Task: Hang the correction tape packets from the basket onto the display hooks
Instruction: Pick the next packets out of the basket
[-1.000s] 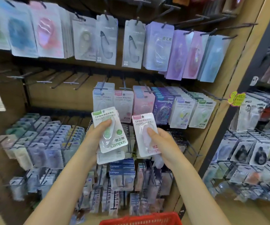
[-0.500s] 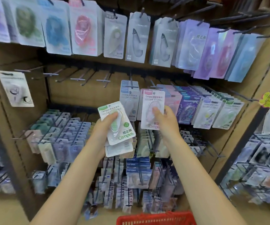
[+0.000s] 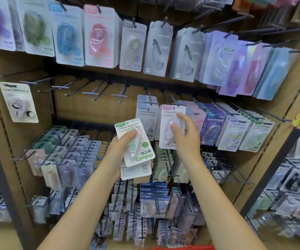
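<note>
Display rack (image 3: 37,109): far, brown pegboard crowded with hung packets; bare hooks (image 3: 95,92) upper left of hands.

Basket (image 3: 181,247): red rim only, near bottom edge.

Green packets (image 3: 136,143): small stack, left hand (image 3: 120,147) grips, thumb across blister. Likely light, stiff card, slick plastic.

Pink packet (image 3: 171,123): right hand (image 3: 185,134) pinches lower blister at pink row; hang-hole on top, neighbouring packets crowd hook.

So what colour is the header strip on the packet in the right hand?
Pink, on the right hand's packet, head view.

A brown pegboard display (image 3: 42,105) carried hooks (image 3: 95,91); packet rows (image 3: 235,132) hung right of the bare ones.
</note>
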Action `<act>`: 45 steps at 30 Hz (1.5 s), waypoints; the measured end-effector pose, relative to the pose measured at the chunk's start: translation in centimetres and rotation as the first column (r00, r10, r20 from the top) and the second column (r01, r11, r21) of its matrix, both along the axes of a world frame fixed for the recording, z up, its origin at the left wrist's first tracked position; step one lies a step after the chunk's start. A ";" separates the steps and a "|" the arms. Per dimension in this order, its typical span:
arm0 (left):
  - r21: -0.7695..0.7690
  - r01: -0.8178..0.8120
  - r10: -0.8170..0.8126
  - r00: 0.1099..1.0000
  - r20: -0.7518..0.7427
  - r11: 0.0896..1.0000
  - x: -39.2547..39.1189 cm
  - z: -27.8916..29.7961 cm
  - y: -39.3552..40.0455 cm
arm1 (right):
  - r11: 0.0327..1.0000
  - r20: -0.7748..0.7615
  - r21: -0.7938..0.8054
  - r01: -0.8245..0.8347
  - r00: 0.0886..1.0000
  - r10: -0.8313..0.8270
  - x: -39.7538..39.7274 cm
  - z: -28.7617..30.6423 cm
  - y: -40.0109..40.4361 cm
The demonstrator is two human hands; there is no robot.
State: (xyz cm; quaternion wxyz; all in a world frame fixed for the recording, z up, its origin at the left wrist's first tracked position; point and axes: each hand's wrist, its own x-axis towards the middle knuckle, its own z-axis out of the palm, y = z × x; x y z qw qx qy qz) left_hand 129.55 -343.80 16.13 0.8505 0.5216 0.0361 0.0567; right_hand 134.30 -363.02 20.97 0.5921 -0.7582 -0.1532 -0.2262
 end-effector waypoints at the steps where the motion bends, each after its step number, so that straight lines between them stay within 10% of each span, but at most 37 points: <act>1: 0.001 0.000 0.000 1.000 0.005 1.000 0.0 0.1 -0.1 | 1.000 0.006 -0.005 -0.001 1.000 0.001 0.1 0.0 -0.1; 20: 0.026 -0.012 0.011 0.999 0.050 1.000 0.6 -0.3 -2.2 | 0.991 -0.045 -0.127 0.045 0.998 -0.051 -0.4 -0.7 -2.6; 28: 0.222 0.019 -0.056 0.985 0.162 0.975 0.0 0.8 -7.2 | 0.906 -0.303 0.042 -0.421 0.858 0.414 -5.0 -0.9 -4.1; 45: 0.389 0.126 -0.179 0.978 0.105 0.913 4.3 0.1 -22.6 | 0.869 -0.257 0.488 0.081 0.965 0.054 -0.8 -3.9 -22.6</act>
